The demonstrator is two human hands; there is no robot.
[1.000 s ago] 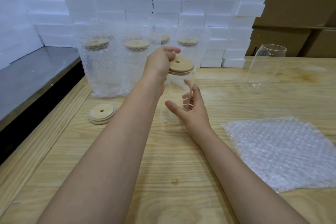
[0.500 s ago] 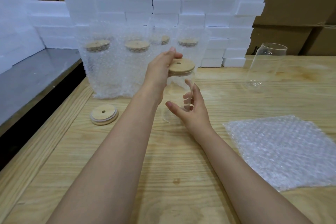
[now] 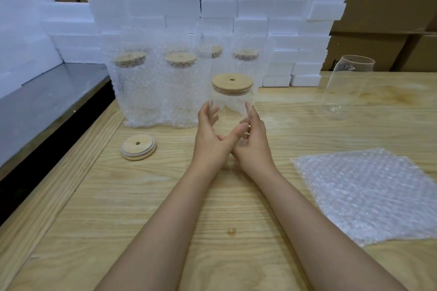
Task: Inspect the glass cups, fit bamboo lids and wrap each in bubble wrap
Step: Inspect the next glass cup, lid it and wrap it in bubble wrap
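Four wrapped cups (image 3: 136,92), two bare glass cups (image 3: 346,88), one bubble wrap sheet (image 3: 369,194)

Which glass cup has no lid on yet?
The bare glass cup standing alone at far right; the centre cup and the wrapped cups wear bamboo lids.
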